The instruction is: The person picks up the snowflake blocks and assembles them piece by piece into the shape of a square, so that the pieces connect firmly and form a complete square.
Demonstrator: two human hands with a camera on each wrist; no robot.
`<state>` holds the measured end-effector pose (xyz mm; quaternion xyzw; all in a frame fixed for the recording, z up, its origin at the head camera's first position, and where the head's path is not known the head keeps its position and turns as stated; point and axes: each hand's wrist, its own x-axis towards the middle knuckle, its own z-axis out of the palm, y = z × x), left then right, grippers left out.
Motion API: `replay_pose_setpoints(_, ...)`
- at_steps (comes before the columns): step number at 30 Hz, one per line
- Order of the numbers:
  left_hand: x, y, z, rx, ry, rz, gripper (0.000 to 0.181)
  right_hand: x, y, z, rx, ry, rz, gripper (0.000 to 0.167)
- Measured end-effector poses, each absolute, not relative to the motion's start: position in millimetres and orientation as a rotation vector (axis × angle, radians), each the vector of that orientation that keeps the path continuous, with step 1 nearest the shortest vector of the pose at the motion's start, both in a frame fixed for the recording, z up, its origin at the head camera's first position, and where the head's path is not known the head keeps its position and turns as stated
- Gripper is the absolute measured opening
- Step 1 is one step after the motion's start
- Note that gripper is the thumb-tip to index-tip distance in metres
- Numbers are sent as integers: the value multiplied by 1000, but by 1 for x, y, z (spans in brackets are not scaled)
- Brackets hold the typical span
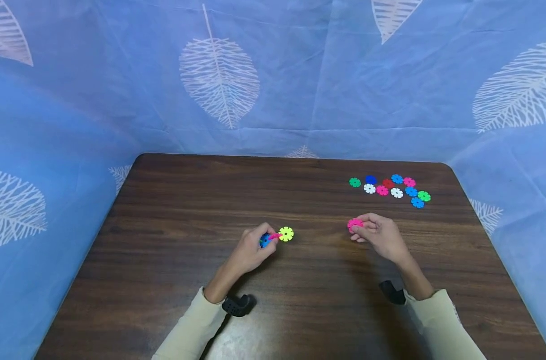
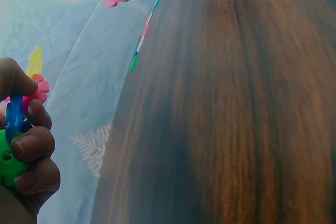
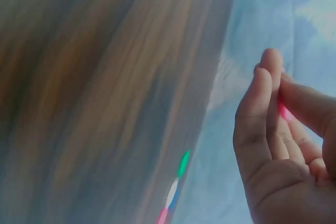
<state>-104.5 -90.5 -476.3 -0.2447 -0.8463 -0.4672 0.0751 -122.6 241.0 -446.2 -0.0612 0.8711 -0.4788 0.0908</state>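
Observation:
My left hand [image 1: 250,252] grips a small chain of joined notched plastic discs. In it are a blue disc [image 1: 265,240], a pink disc [image 1: 275,236] and a yellow disc [image 1: 286,234] at the outer end. The left wrist view also shows a green disc [image 2: 11,161] against the palm, mostly covered by fingers. Apart from it, on the right, my right hand [image 1: 383,237] pinches a single pink disc [image 1: 355,225] between thumb and fingers. Fingers hide most of that disc in the right wrist view, where only a pink edge [image 3: 285,110] shows.
Several loose discs lie flat at the table's back right, among them a green disc [image 1: 355,182], a white disc [image 1: 369,189] and a red disc [image 1: 388,184]. The dark wooden table [image 1: 187,200] meets a blue leaf-patterned cloth [image 1: 282,90] behind it.

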Motion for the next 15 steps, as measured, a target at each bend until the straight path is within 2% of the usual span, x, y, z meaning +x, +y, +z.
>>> replay_pose_setpoints(15, -100, -82, -471, -820, -2557, -1452, 5, -106, 168, -440, -323, 2363, -1673, 24)
